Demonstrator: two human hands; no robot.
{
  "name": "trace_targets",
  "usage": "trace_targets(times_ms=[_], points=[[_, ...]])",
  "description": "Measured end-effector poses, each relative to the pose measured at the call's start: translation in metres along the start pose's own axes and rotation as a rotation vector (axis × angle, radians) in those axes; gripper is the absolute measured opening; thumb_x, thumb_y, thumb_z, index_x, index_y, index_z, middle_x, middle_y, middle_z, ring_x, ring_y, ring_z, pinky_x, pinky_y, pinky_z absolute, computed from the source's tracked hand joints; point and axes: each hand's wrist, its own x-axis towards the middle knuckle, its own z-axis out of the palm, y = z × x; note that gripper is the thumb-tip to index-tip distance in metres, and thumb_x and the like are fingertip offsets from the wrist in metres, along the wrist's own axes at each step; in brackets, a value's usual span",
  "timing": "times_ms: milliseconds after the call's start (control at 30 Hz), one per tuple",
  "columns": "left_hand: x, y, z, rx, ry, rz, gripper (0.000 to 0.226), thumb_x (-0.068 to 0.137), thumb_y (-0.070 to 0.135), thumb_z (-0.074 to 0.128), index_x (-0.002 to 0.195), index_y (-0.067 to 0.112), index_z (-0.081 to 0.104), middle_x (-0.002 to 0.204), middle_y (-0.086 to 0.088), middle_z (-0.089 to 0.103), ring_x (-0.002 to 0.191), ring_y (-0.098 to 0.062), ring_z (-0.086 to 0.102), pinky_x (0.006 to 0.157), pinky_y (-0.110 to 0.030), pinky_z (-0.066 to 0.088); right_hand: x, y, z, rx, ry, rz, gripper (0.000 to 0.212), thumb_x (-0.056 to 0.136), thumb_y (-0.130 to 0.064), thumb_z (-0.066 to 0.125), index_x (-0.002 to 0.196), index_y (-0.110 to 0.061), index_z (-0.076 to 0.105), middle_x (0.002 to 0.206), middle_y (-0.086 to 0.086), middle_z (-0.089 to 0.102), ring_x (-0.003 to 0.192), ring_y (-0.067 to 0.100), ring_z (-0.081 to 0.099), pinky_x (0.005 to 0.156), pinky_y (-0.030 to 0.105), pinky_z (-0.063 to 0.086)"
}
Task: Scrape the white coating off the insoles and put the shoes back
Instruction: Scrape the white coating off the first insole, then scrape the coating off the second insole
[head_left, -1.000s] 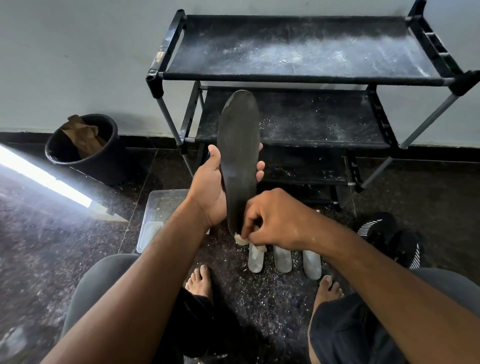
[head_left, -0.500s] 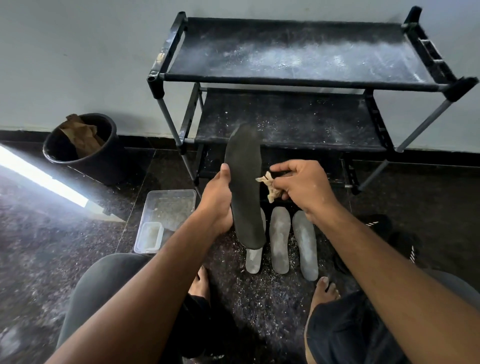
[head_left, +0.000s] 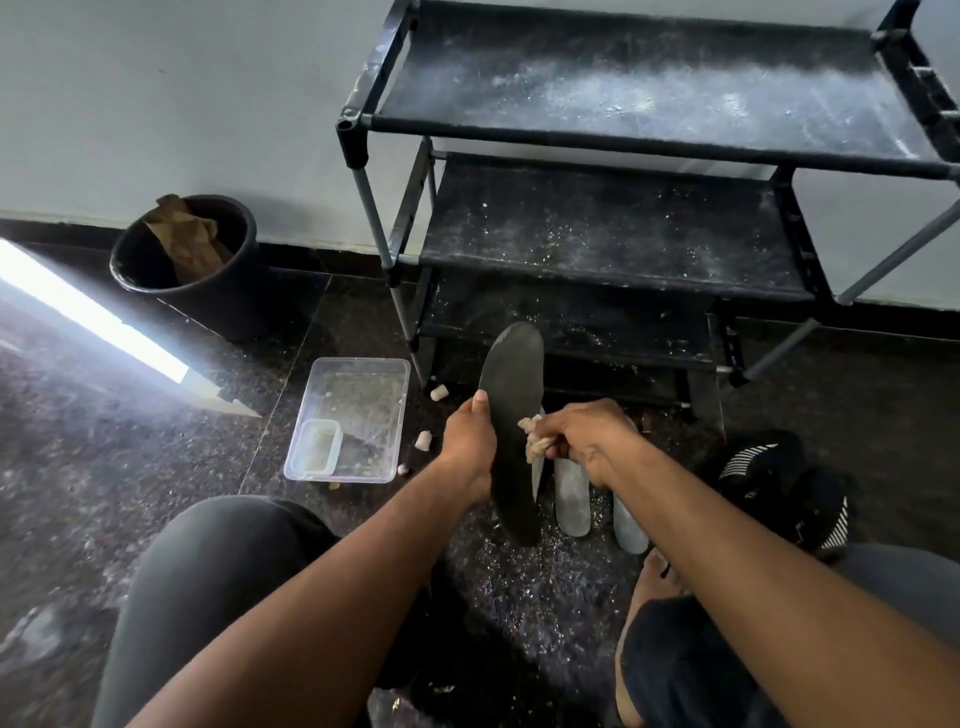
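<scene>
Your left hand (head_left: 470, 441) grips the dark insole (head_left: 511, 431) by its left edge, holding it upright over the floor just near the rack (head_left: 613, 228). Your right hand (head_left: 587, 441) pinches a crumpled rag (head_left: 535, 441) against the insole's right side. Two grey insoles (head_left: 571, 493) lie flat on the floor behind it; black shoes (head_left: 784, 488) sit to the right.

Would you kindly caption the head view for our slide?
Left hand holds a dark insole upright while right hand rubs it with a crumpled rag.
</scene>
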Motion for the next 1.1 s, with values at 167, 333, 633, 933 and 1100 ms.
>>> trace_targets(times_ms=[167,333,633,933,1100], points=[[0.036,-0.059,-0.037,0.369,0.209,-0.021,0.043,0.112,0.032,0.04,0.119,0.0,0.069,0.113,-0.017,0.07,0.111,-0.034,0.064,0.101,-0.04,0.049,0.056,0.052,0.023,-0.02,0.051,0.197,0.012,0.08,0.012,0.066,0.07,0.005,0.067,0.071,0.017,0.067,0.052,0.018,0.062,0.039,0.019,0.046],[0.089,-0.075,-0.054,0.496,0.212,-0.099,0.046,0.11,0.035,0.043,0.123,0.001,0.07,0.118,-0.017,0.07,0.119,-0.037,0.063,0.097,-0.037,0.048,0.124,0.081,0.053,-0.04,0.038,0.333,0.021,0.086,0.011,0.057,0.067,0.004,0.063,0.053,0.014,0.063,0.047,0.013,0.052,0.05,0.021,0.043],[0.181,-0.094,-0.045,0.411,0.174,-0.18,0.053,0.111,0.044,0.039,0.118,0.002,0.069,0.116,-0.018,0.069,0.111,-0.035,0.065,0.095,-0.039,0.05,0.242,0.112,0.079,-0.132,0.125,0.389,0.007,0.074,0.007,0.07,0.081,0.007,0.069,0.07,0.017,0.071,0.053,0.022,0.063,0.073,0.035,0.061],[0.218,-0.107,-0.041,0.22,0.13,-0.257,0.056,0.11,0.047,0.038,0.111,-0.001,0.067,0.096,-0.013,0.071,0.087,-0.028,0.067,0.078,-0.036,0.055,0.272,0.131,0.098,-0.316,0.371,0.307,0.029,0.088,-0.022,0.069,0.111,-0.004,0.069,0.107,0.009,0.072,0.096,0.023,0.071,0.074,0.027,0.057],[0.23,-0.117,-0.043,0.262,0.137,-0.215,0.053,0.108,0.048,0.042,0.097,0.004,0.069,0.092,-0.017,0.072,0.087,-0.032,0.067,0.095,-0.049,0.057,0.275,0.141,0.096,-0.231,0.258,0.282,0.033,0.096,-0.015,0.055,0.125,-0.001,0.06,0.122,0.015,0.065,0.11,0.028,0.065,0.053,0.017,0.051]])
